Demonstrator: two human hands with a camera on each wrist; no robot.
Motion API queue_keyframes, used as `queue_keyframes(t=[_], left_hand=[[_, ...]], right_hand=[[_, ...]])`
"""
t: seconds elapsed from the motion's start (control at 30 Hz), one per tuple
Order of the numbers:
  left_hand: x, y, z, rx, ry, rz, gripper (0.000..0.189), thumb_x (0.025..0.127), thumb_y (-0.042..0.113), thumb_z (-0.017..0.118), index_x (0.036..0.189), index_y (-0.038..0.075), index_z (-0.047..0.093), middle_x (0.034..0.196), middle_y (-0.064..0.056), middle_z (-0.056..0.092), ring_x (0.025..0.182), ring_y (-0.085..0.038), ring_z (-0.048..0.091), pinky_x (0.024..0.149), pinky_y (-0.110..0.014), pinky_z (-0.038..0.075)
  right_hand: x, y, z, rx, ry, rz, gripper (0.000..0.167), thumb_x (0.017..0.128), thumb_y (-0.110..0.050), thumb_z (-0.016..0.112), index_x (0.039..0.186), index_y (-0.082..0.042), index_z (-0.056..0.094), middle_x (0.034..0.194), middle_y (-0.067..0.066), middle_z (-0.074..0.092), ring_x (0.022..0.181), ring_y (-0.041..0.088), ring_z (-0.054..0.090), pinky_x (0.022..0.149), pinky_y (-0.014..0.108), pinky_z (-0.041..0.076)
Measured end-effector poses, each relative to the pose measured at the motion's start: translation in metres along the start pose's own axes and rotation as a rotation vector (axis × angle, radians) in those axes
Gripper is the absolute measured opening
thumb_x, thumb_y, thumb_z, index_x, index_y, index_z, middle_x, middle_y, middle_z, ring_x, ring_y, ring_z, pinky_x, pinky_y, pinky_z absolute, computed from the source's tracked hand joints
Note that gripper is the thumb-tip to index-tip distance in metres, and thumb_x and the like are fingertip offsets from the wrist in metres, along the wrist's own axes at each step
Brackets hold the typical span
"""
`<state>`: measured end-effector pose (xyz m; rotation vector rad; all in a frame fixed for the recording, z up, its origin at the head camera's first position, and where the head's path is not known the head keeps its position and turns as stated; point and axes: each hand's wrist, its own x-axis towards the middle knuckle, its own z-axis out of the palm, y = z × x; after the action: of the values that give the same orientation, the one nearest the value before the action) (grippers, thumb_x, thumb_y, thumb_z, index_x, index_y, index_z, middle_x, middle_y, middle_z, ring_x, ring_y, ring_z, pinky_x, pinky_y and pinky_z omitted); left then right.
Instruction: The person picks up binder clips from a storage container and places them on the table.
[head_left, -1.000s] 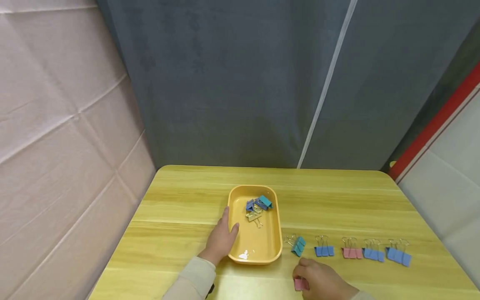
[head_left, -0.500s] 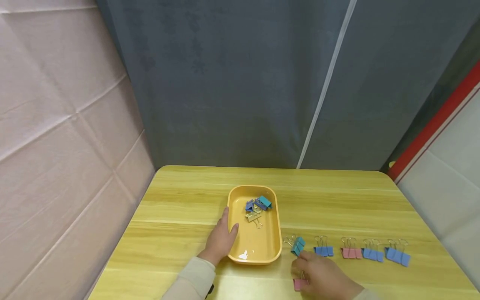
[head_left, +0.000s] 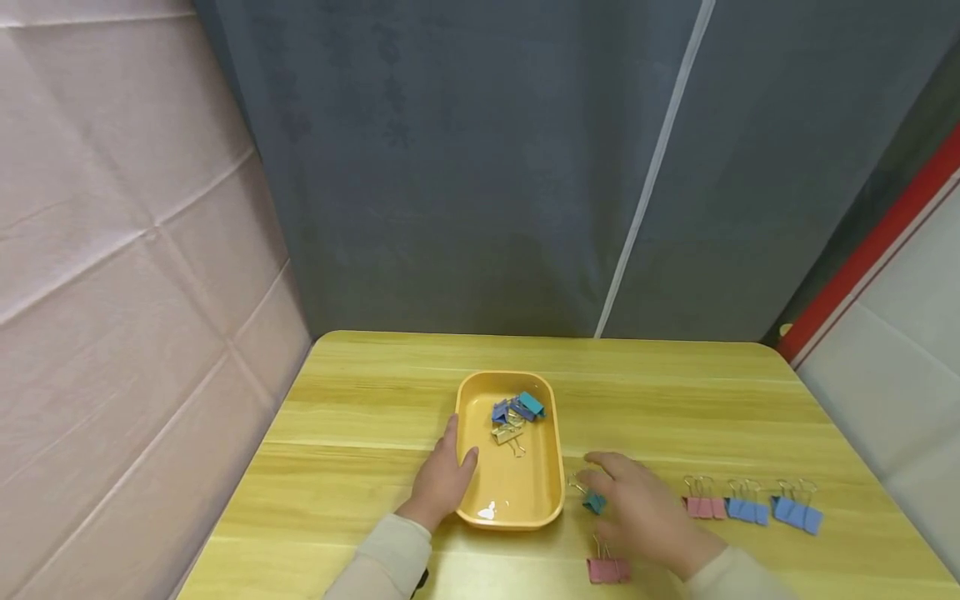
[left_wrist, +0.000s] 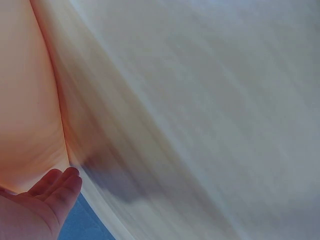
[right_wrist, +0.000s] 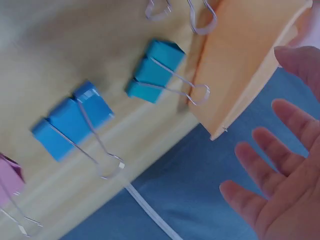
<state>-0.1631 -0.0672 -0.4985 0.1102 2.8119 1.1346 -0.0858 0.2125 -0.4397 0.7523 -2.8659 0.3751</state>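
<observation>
My left hand (head_left: 438,479) rests against the left side of a yellow tray (head_left: 557,467), thumb over the rim, straight fingers along the outer wall. Several blue, teal and gold binder clips lie inside, including a gold one (head_left: 507,433). With fingers spread and nothing held, my right hand (head_left: 641,512) hovers right of the tray. Below its fingers is a teal binder clip (head_left: 595,502), partly covered in the head view. The right wrist view shows a blue binder clip (right_wrist: 72,120) beside it, hidden by the hand in the head view. Nearer me sits a pink binder clip (head_left: 609,571).
To the right along the same row are another pink binder clip (head_left: 703,507) and two blue binder clips, one of them (head_left: 797,512) farthest right. All lie on a wood-grain table (head_left: 375,400), with a dark curtain (head_left: 450,167) behind its far edge.
My right hand has let go of the pink binder clip, leaving it on the table, and has moved up over the teal and blue clips with fingers spreading. The left hand and tray stay put.
</observation>
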Motion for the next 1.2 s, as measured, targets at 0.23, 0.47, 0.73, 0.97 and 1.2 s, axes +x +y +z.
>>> queue_keyframes(t=[0.23, 0.47, 0.73, 0.97, 1.2], left_hand=[[-0.001, 0.000, 0.002, -0.016, -0.009, -0.004, 0.069, 0.100, 0.034, 0.049, 0.155, 0.008, 0.015, 0.149, -0.025, 0.036, 0.129, -0.045, 0.044, 0.106, -0.056, 0.038], [-0.003, 0.003, 0.003, -0.022, -0.005, -0.005, 0.069, 0.100, 0.033, 0.049, 0.155, 0.008, 0.016, 0.149, -0.024, 0.036, 0.129, -0.045, 0.044, 0.107, -0.056, 0.037], [-0.003, 0.005, 0.005, -0.031, 0.000, 0.009, 0.069, 0.100, 0.034, 0.049, 0.155, 0.008, 0.016, 0.148, -0.025, 0.037, 0.126, -0.045, 0.046, 0.105, -0.057, 0.039], [-0.004, 0.006, 0.009, -0.029, 0.006, 0.025, 0.069, 0.100, 0.034, 0.049, 0.154, 0.007, 0.017, 0.147, -0.026, 0.039, 0.126, -0.046, 0.046, 0.105, -0.057, 0.039], [-0.006, 0.007, 0.009, -0.024, -0.001, 0.021, 0.069, 0.100, 0.034, 0.049, 0.155, 0.008, 0.016, 0.146, -0.027, 0.039, 0.125, -0.047, 0.047, 0.104, -0.058, 0.040]], right_hand=[[0.023, 0.006, -0.006, -0.077, 0.032, -0.032, 0.056, 0.069, -0.022, 0.083, 0.121, -0.011, 0.065, 0.134, 0.014, 0.054, 0.122, 0.035, 0.052, 0.099, 0.052, 0.047], [0.050, 0.007, -0.008, -0.099, 0.064, -0.090, 0.060, 0.071, -0.021, 0.081, 0.127, -0.011, 0.061, 0.135, 0.016, 0.052, 0.122, 0.034, 0.051, 0.098, 0.052, 0.048], [0.079, 0.004, -0.005, -0.086, 0.029, -0.068, 0.066, 0.073, -0.024, 0.082, 0.133, -0.011, 0.058, 0.140, 0.016, 0.049, 0.125, 0.037, 0.049, 0.099, 0.053, 0.046], [0.101, 0.001, -0.001, -0.047, -0.007, -0.052, 0.060, 0.077, -0.024, 0.078, 0.132, -0.011, 0.058, 0.141, 0.017, 0.048, 0.128, 0.038, 0.047, 0.101, 0.055, 0.044], [0.120, -0.003, 0.004, -0.036, -0.042, -0.053, 0.058, 0.076, -0.024, 0.079, 0.128, -0.008, 0.060, 0.137, 0.018, 0.051, 0.127, 0.037, 0.048, 0.104, 0.052, 0.043]])
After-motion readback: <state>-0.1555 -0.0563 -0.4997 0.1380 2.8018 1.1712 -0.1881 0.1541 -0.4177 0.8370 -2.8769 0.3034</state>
